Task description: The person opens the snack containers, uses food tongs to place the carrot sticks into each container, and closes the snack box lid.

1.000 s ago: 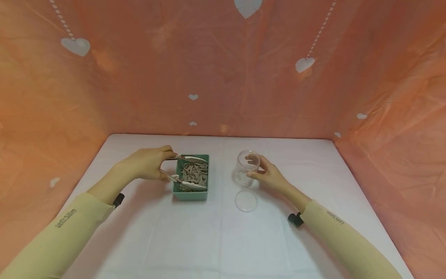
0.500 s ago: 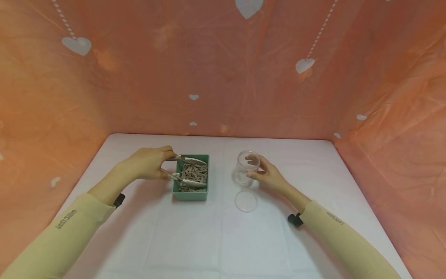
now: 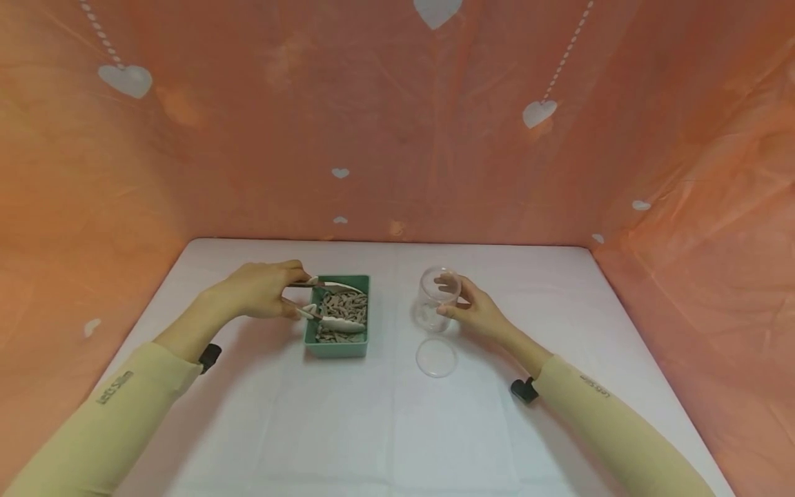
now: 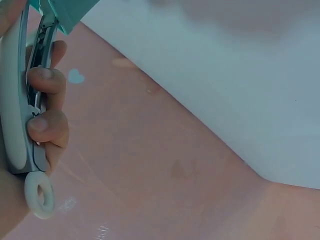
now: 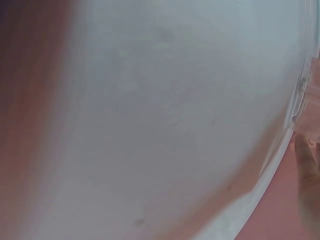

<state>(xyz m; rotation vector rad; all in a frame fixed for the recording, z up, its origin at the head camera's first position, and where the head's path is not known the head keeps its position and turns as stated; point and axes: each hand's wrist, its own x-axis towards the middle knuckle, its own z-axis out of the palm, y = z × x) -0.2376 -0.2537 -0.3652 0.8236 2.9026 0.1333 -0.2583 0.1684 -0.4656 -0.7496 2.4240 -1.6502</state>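
My left hand (image 3: 263,288) grips a pair of tongs (image 3: 341,324) with white tips. In the left wrist view, fingers curl round the white-and-grey tongs handle (image 4: 15,95), which ends in a white ring. Both tips reach down into a green rectangular box (image 3: 337,351), spread apart among brownish-grey shreds (image 3: 344,304); what lies between them is unclear. To the right, my right hand (image 3: 477,310) holds a clear, uncapped jar (image 3: 430,312) upright, thumb and fingers around its side. At the right wrist view's edge, the jar (image 5: 302,92) and fingers (image 5: 306,160) partly show.
A clear round lid (image 3: 437,358) lies flat in front of the jar. The white table (image 3: 335,428) is bordered behind and at both sides by orange sheeting (image 3: 385,138) with white hearts.
The two arms of the tongs have drawn somewhat closer together among the shreds. My right hand and the jar stay in place, and the head view has shifted slightly.
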